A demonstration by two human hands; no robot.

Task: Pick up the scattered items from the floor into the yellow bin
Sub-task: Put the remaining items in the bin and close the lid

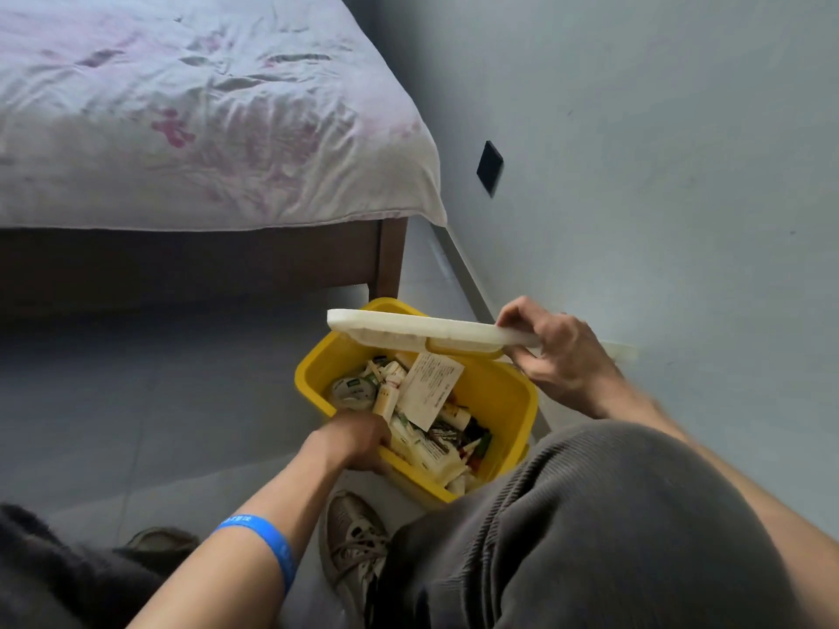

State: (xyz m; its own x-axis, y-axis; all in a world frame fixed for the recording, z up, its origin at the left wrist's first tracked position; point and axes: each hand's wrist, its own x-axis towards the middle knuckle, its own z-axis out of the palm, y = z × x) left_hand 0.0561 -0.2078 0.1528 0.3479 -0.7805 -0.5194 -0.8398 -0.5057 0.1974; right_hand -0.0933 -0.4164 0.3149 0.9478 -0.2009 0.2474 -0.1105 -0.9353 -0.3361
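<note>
The yellow bin (499, 392) stands on the floor by the bed's corner, filled with several small boxes, tubes and a white paper leaflet (431, 390). My left hand (356, 440) curls over the bin's near-left rim and grips it. My right hand (556, 354) holds the white lid (417, 329) by its right end, raised level above the bin's far side. The lid hides the bin's far rim.
A bed (195, 120) with a pale pink-patterned cover stands to the left on a dark wooden frame (390, 256). A grey wall (658, 174) with a black socket (489, 167) runs along the right. My knee (590, 528) and shoe (352, 537) are close to the bin.
</note>
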